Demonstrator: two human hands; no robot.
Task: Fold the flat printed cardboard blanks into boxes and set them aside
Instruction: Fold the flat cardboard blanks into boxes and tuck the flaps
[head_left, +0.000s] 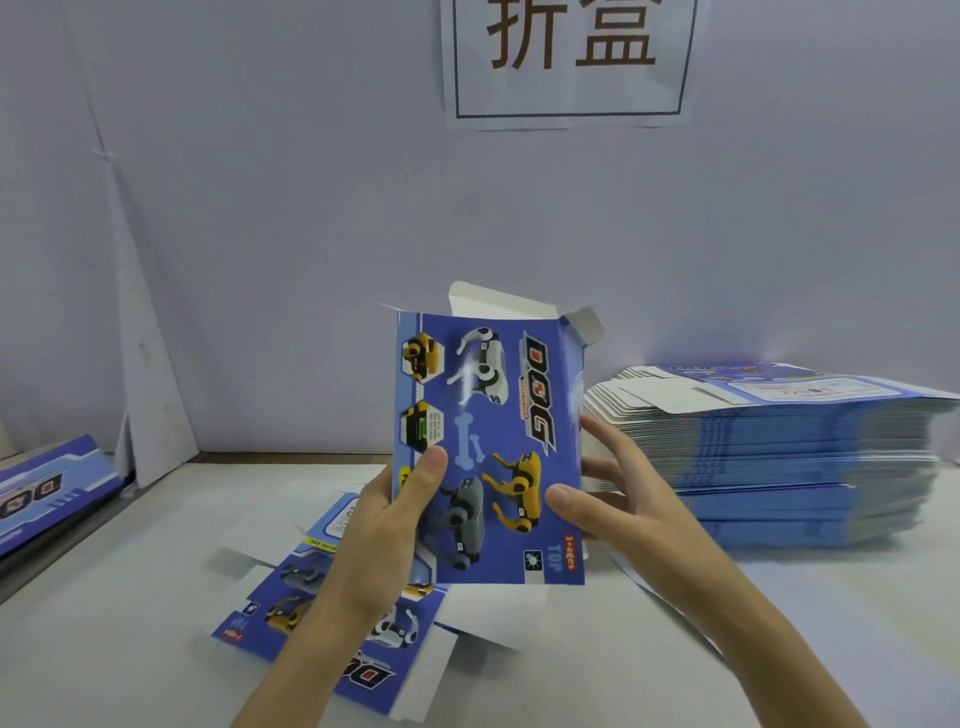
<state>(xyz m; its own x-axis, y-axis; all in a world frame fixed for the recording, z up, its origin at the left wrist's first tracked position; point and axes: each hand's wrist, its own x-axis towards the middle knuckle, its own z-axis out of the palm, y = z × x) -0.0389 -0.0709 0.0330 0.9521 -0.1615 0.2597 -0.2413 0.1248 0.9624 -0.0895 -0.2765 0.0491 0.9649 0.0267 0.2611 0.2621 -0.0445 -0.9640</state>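
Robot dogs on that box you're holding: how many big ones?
3: white dog near the top, yellow dog lower right, grey dog lower left on the box. The left hand may hide smaller ones.

Even, bright, bluish-white light; soft faint shadows under hands; mild glare on box (488, 447); slight overall softness; wide-angle bending at edges; stack (789, 457) smeared.

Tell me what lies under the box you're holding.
A flat printed blank lies on the table beneath the box; the left hand and box hide its middle.
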